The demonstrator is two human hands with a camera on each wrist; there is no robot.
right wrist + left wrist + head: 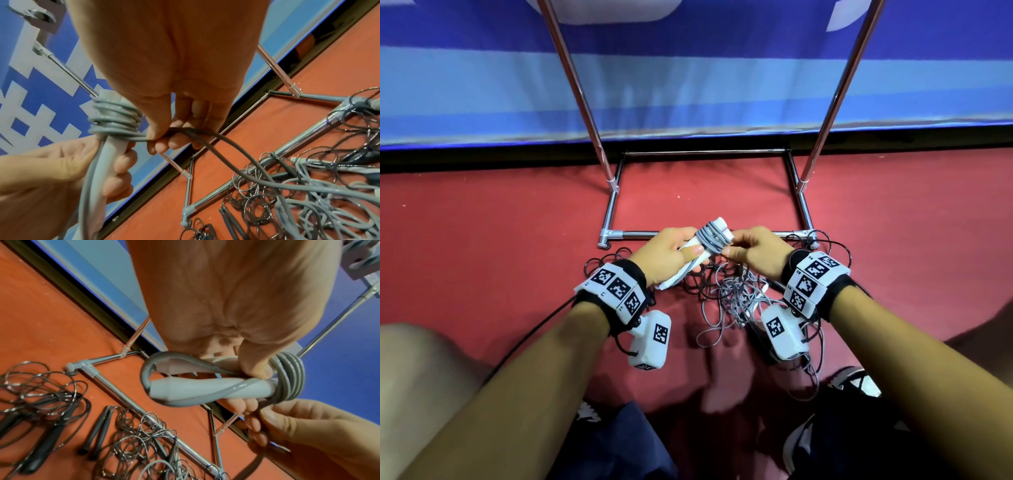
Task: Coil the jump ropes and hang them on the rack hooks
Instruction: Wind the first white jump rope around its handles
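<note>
- Handles (pixel 700 251) of smooth pale plastic, two slim tapered cylinders lying side by side, are sitting in the left hand (pixel 666 255), whose fingers are curling round them in a closed grip.
- Glossy grey cord (pixel 710 238), round and rubbery, is winding in several tight turns round the far end of the handles, just beyond the left thumb.
- The right hand (pixel 755 255) is pinching that cord between thumb and fingertips (pixel 162 146), touching the coil; from this grip the cord is trailing down to the floor.
- The held jump rope is hanging above the near bar of the chrome rack (pixel 705 234), whose shiny round tubes are forming a rectangular base with two uprights.
- A loose grey tangle (pixel 739 301) is lying on the red matte floor (pixel 482 240) on the near side of the rack.
- Thin black wiry ropes (pixel 41 394) with dark matte handles (pixel 98 431) are looping beside and over the rack's near bar.
- A blue panel (pixel 688 85) is standing behind the rack.
</note>
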